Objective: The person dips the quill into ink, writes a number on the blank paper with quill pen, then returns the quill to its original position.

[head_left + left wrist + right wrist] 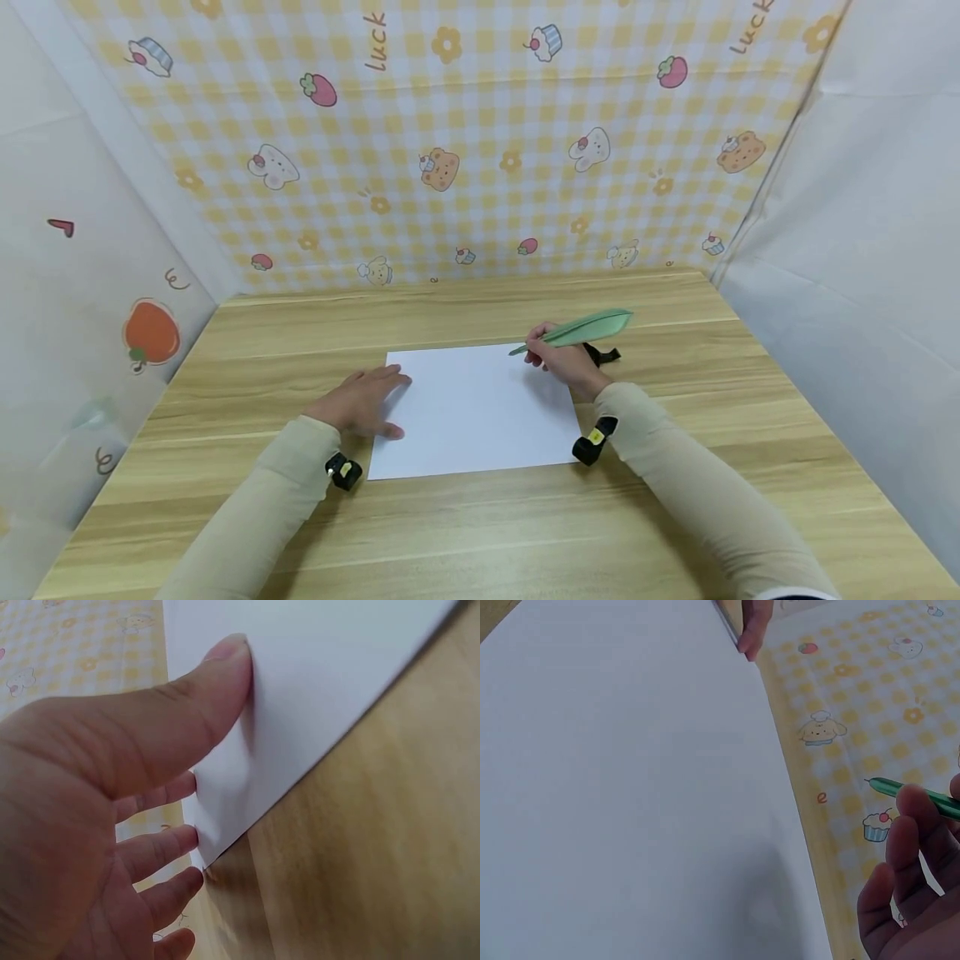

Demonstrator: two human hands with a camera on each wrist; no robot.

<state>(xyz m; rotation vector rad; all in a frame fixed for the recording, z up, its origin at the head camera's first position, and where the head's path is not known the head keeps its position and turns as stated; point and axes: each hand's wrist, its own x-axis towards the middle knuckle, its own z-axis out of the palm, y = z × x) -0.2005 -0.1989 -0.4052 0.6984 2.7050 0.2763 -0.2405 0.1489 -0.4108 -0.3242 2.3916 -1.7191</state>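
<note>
Fingers of my left hand point(360, 404) lie straight and flat, pressing the left edge of the blank white rectangular paper sheet point(476, 412); in the left wrist view my thumb point(196, 705) rests on the sheet while the other fingertips meet its edge near a corner. That sheet lies flat at the middle of the light wood-grain table point(480, 533). My right hand point(564, 360), at two o'clock from the sheet's centre, pinches a pale green feather-shaped pen point(581, 330) between thumb and curled fingers; its tip points toward nine o'clock, above the sheet's far right corner, and I cannot tell whether it touches. At twelve o'clock rises a yellow checked cartoon-print backdrop point(465, 142).
</note>
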